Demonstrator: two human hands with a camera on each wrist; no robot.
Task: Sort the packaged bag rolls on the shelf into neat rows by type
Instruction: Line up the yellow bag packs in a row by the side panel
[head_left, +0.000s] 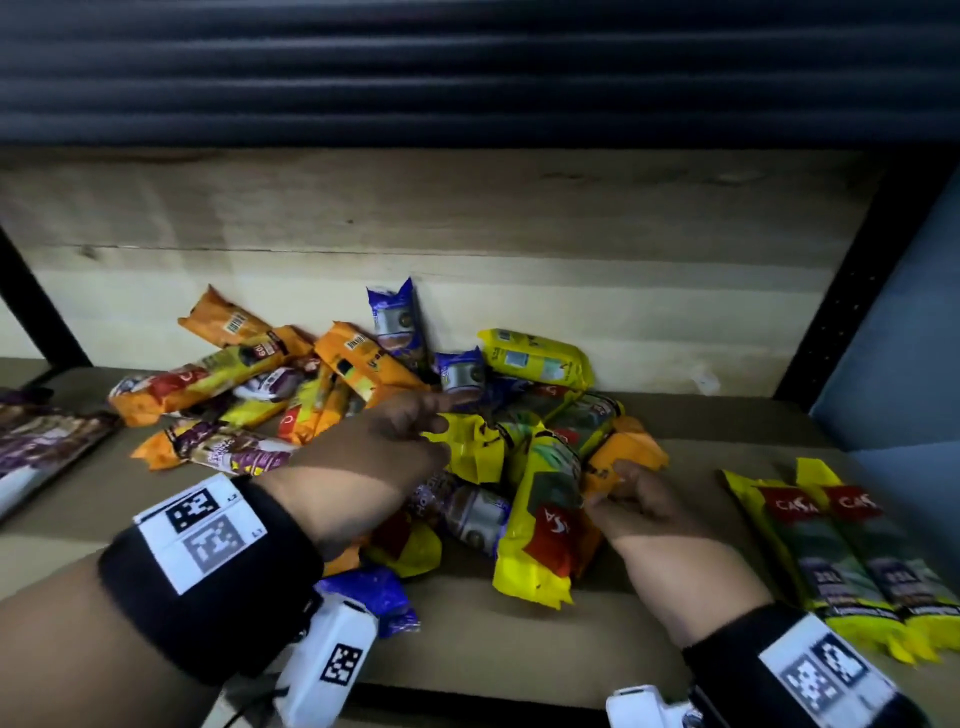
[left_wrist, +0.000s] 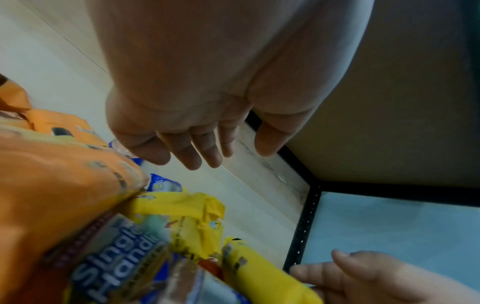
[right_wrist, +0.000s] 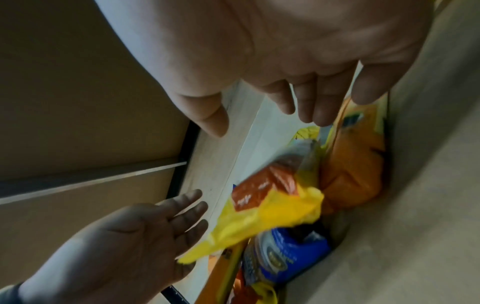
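A loose pile of bag-roll packs (head_left: 363, 405) in orange, yellow, blue and purple lies mid-shelf against the back panel. My left hand (head_left: 384, 447) reaches over the pile's middle with fingers (left_wrist: 197, 148) straight, holding nothing. My right hand (head_left: 634, 499) is at the pile's right edge, beside an orange pack (head_left: 628, 449) and a yellow pack with a red label (head_left: 540, 530). The right wrist view shows its fingers (right_wrist: 301, 96) spread above the yellow pack (right_wrist: 267, 207) and the orange pack (right_wrist: 353, 168), gripping nothing. A blue pack (right_wrist: 285, 253) lies under them.
Two yellow packs (head_left: 841, 551) lie side by side at the right of the shelf board (head_left: 519, 649). Purple packs (head_left: 41, 447) lie flat at the far left. A black upright post (head_left: 841, 296) and a blue wall (head_left: 893, 364) close the right side.
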